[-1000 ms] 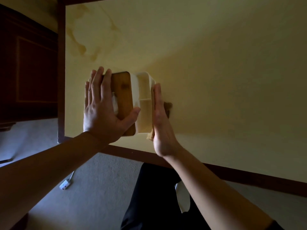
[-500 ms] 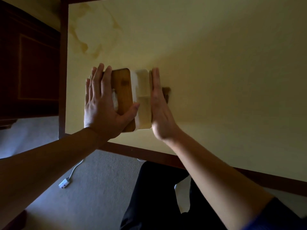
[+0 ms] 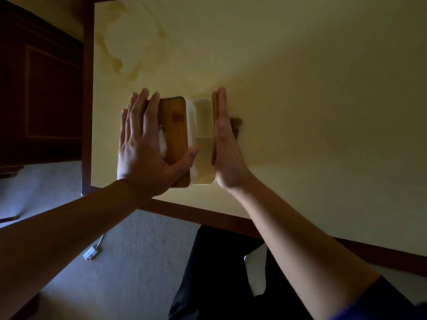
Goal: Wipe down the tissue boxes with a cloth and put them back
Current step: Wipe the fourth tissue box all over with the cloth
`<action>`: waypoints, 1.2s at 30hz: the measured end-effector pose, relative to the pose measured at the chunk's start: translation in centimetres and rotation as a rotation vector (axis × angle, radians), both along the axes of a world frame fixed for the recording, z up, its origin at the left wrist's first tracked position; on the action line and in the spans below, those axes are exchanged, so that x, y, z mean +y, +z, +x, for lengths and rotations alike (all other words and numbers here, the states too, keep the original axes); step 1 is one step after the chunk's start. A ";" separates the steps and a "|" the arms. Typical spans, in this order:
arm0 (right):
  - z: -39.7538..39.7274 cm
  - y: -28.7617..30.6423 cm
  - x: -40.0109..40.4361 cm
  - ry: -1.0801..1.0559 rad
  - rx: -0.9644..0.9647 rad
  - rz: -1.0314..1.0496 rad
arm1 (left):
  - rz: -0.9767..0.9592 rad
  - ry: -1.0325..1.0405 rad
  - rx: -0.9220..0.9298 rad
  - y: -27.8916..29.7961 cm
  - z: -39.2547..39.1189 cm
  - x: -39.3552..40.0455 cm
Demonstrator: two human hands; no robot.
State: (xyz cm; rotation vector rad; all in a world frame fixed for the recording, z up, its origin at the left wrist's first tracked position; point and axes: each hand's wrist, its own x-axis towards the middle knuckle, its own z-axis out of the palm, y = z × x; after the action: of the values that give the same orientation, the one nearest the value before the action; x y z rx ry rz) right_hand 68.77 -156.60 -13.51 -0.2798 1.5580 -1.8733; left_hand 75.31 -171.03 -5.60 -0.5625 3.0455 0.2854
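Note:
A tissue box with a wooden lid and a white body stands on the yellow table, near its front left corner. Open white compartments run along the box's right side. A white tissue pokes from the lid slot. My left hand lies flat on the lid, thumb across its near end, holding the box still. My right hand is flat and upright against the box's right wall, pressing a brown cloth to it. Only a strip of the cloth shows past the hand.
A brownish ring stain marks the table's far left. A dark wooden cabinet stands left of the table. The table's dark wooden edge runs in front of me. A white plug lies on the grey carpet below.
My right hand has slid with the cloth along the box's right wall, away from me, to its far end. The left hand and the box have stayed in place.

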 end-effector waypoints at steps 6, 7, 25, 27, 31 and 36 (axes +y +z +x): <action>-4.5 0.5 -2.3 0.022 0.096 0.072 | -0.010 0.023 0.004 0.0 0.1 0.1; -4.3 0.5 -2.2 0.027 0.105 0.072 | -0.010 0.027 0.004 -0.1 0.2 0.1; 4.2 0.0 2.3 -0.002 -0.005 -0.071 | 0.011 0.006 -0.007 -0.1 0.0 0.0; 1.6 -0.1 1.0 0.001 0.037 -0.052 | 0.007 -0.003 0.004 0.0 0.1 0.1; -3.5 0.5 -1.9 0.000 0.114 0.068 | 0.005 0.022 0.015 -0.1 0.1 0.0; -3.4 0.2 -1.7 0.037 0.118 0.051 | 0.003 0.057 0.012 0.0 0.1 0.2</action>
State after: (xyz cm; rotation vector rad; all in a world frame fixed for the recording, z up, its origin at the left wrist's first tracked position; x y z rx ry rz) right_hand 65.42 -158.33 -13.32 -0.3996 1.6648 -1.8149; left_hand 75.42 -170.84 -5.59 -0.6513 3.0440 0.2962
